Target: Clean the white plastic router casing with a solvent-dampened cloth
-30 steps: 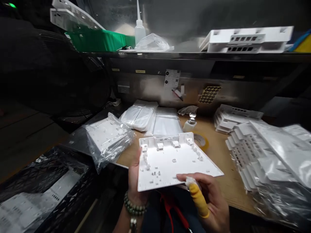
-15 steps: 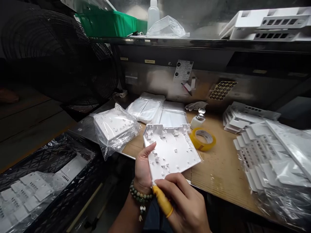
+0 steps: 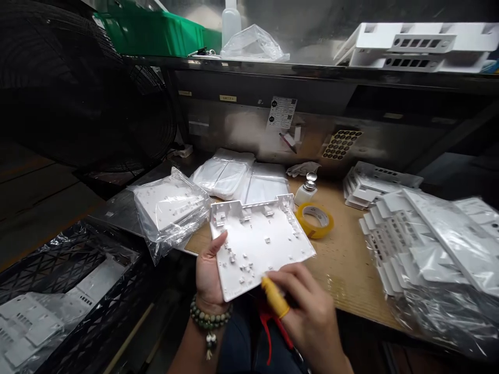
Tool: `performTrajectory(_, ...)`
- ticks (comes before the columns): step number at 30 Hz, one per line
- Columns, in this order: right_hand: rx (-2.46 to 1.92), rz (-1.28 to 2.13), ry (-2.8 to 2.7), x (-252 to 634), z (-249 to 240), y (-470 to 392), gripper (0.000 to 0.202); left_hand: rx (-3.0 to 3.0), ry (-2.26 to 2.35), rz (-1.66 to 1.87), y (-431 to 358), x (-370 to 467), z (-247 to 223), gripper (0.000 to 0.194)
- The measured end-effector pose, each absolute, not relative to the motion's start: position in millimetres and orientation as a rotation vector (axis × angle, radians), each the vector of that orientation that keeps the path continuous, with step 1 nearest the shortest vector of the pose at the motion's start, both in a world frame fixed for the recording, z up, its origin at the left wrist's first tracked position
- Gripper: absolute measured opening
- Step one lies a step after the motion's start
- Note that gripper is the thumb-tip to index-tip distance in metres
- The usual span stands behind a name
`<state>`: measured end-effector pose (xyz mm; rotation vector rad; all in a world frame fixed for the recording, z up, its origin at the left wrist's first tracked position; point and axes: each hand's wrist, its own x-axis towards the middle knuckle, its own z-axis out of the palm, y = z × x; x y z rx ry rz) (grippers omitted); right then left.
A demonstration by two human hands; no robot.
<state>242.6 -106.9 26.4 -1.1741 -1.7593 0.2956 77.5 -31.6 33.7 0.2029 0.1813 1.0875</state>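
A flat white plastic panel [image 3: 259, 244] with small clips and posts on its upper face is held over the near edge of the wooden bench [image 3: 351, 270]. My left hand [image 3: 208, 275] grips its left edge, thumb on top; a bead bracelet is on that wrist. My right hand [image 3: 307, 311] is at the panel's near edge, its forefinger in a yellow finger cot [image 3: 275, 297] touching the panel's lower rim.
A bagged stack of white panels [image 3: 169, 208] lies left, flat bagged sheets [image 3: 241, 179] behind. Yellow tape roll [image 3: 315, 219] and a small pump bottle [image 3: 306, 191] stand mid-bench. White housings [image 3: 424, 244] pile at right. Black crate [image 3: 78, 291] of parts lower left; fan [image 3: 78, 88] upper left.
The panel has been turned and tilted in my hands, and my right hand slid along its near edge, the yellow-capped finger now under the lower rim. The view shifted slightly.
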Motion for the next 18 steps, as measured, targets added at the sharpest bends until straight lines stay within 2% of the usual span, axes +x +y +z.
performTrajectory(6, -1.433, 0.148, -1.381, 323.8, 18.8, -104.0, 0.036, 0.264, 0.174, 1.155, -27.3, 43.1, 22.7, 0.052)
performTrajectory(12, -1.403, 0.131, -1.504, 317.3, 21.5, -99.8, 0.02, 0.331, 0.416, 1.155, -33.6, 31.1, 6.2, 0.047)
performTrajectory(18, -1.398, 0.1, -1.529, 317.3, 16.2, -101.9, 0.022, 0.278, 0.486, 1.143, -32.4, 32.7, 1.6, 0.038)
